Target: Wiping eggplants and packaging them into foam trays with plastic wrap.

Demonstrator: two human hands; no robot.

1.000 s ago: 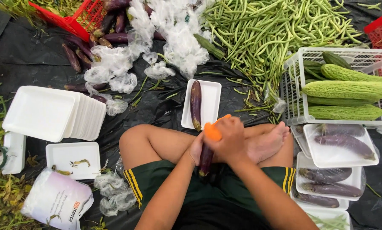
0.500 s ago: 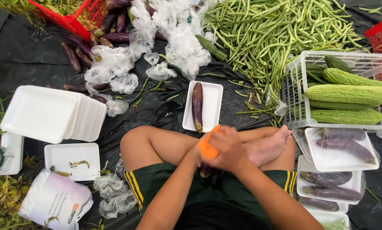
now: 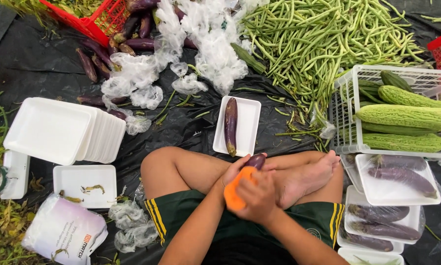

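Note:
My left hand (image 3: pixel 233 172) grips a dark purple eggplant (image 3: pixel 256 160) over my crossed legs; only its rounded end shows, toward the white foam tray (image 3: pixel 247 125). My right hand (image 3: pixel 260 200) is wrapped around an orange tool (image 3: pixel 236 192), held against the left hand; I cannot tell what kind of tool it is. One eggplant (image 3: pixel 230 125) lies lengthwise in that tray, just beyond my knees.
A stack of foam trays (image 3: pixel 58 130) sits left, and wrapped eggplant trays (image 3: pixel 395 184) right. A white basket (image 3: pixel 348 127) holds bitter gourds (image 3: pixel 402 118). Long beans (image 3: pixel 323 39), foam nets (image 3: pixel 206 44), loose eggplants (image 3: pixel 88 64) and a red crate (image 3: pixel 90 22) lie beyond.
The orange tool has come down from above my hands toward my lap. The eggplant's end, which hung below my hands, now sticks out above them toward the tray.

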